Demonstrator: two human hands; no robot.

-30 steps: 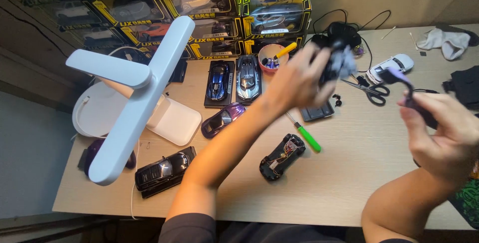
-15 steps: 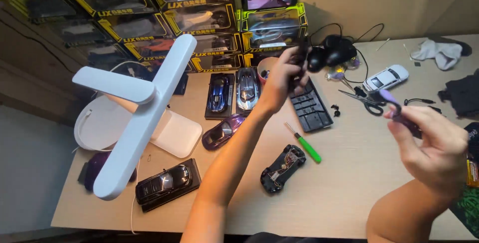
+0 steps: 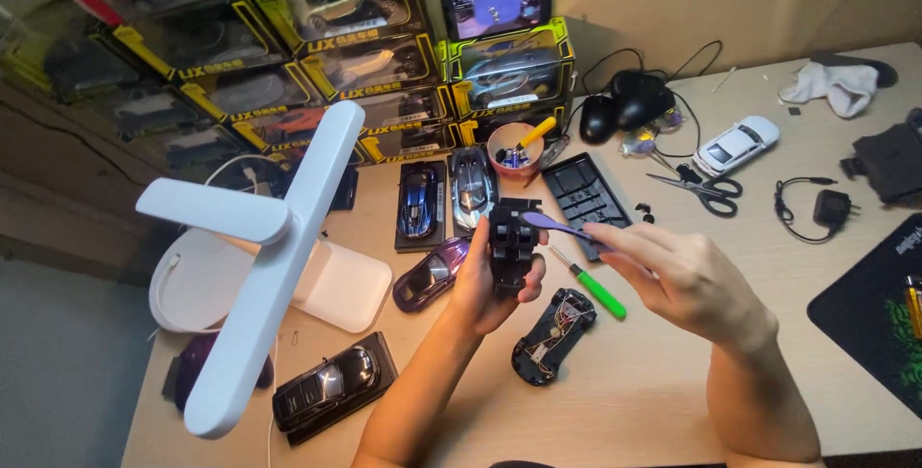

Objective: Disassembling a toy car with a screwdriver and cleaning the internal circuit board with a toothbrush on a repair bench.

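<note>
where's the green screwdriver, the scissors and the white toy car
green screwdriver [image 3: 600, 293]: head view, on its green handle
scissors [image 3: 709, 192]: head view, near the pivot, by the black handles
white toy car [image 3: 736, 144]: head view, on its roof

Held above the middle of the light wooden desk [image 3: 672, 401]: a black plastic toy-car chassis part [image 3: 512, 247] in the left hand [image 3: 490, 281], with a thin purple pry tool [image 3: 557, 225] from the right hand [image 3: 687, 281] touching its top. Just below, on the desk: an open black toy-car underside with wiring [image 3: 554, 334]. Between them, a green-handled screwdriver [image 3: 595, 286]. Behind, a black ribbed plastic tray [image 3: 584, 190]. Far left, a white desk lamp [image 3: 259, 266].
</note>
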